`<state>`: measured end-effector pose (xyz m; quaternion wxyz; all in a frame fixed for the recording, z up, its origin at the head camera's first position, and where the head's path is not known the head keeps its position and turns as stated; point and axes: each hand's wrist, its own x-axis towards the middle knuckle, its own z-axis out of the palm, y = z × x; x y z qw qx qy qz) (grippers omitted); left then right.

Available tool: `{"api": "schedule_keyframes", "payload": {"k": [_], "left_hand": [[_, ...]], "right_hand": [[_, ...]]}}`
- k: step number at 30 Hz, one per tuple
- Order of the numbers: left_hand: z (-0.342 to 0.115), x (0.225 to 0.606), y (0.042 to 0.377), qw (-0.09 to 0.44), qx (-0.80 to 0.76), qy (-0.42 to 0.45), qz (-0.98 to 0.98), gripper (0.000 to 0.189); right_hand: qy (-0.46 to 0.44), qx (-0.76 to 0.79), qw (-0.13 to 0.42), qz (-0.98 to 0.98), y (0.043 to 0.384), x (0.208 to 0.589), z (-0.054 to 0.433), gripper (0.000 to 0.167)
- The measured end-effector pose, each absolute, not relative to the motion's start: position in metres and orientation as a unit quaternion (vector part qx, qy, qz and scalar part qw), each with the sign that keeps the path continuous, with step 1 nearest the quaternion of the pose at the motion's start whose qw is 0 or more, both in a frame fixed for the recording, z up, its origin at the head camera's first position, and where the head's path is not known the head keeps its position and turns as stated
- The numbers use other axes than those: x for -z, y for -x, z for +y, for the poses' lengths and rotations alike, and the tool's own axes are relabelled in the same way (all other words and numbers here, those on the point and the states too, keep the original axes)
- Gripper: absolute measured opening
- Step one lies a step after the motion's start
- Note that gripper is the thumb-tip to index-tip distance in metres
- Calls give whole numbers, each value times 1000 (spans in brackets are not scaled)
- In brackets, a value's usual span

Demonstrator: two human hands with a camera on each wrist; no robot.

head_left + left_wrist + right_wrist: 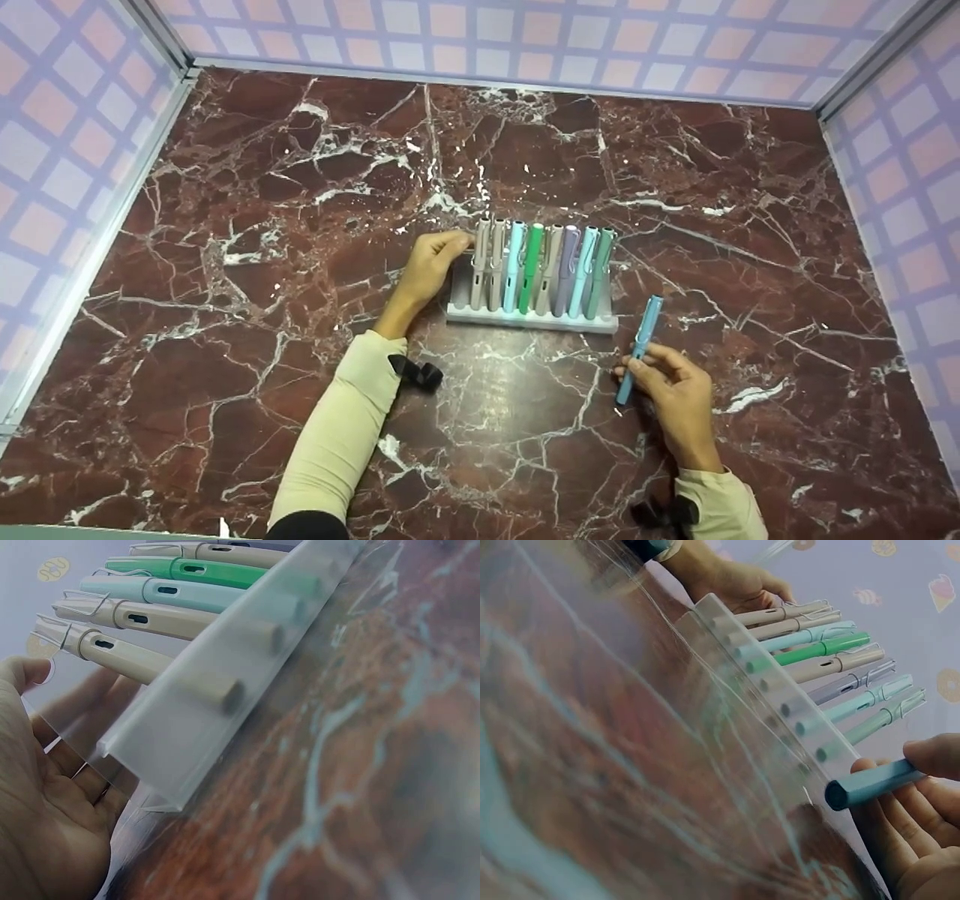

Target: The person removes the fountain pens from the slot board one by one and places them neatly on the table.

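Note:
A clear pen stand [532, 322] holds a row of several capped pens in beige, light blue, green, purple and grey-green. My left hand [429, 264] grips the stand's left side; in the left wrist view the thumb is by the edge and the fingers show through the clear panel [82, 731]. To the right of the stand, my right hand [684, 394] pinches a blue pen [649, 319] between thumb and fingers. Its clip end points away from me. The right wrist view shows the blue pen's blunt end [838, 795] close to the grey-green pen [870, 726] at the row's end.
The stand is on a dark red marbled table [300, 420] with white veins. Checked panels [517, 37] border the table at the back and on both sides. Black straps [416, 373] with small devices sit on both wrists.

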<state>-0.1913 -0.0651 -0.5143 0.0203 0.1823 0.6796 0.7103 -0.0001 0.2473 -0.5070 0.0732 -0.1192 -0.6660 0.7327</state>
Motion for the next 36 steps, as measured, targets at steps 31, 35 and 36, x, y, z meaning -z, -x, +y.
{"api": "schedule_keyframes", "payload": {"k": [31,35,36], "left_hand": [[-63,512,191,31,-702,-180,689,27],[-64,513,191,29,-704,-181,686,28],[-64,514,191,28,-706,-180,685,28]], "right_hand": [[65,-737,32,-672,7,511,213,28],[66,-742,27,-666,8,511,208,27],[62,-744,23,-665,8,511,206,27]]}}
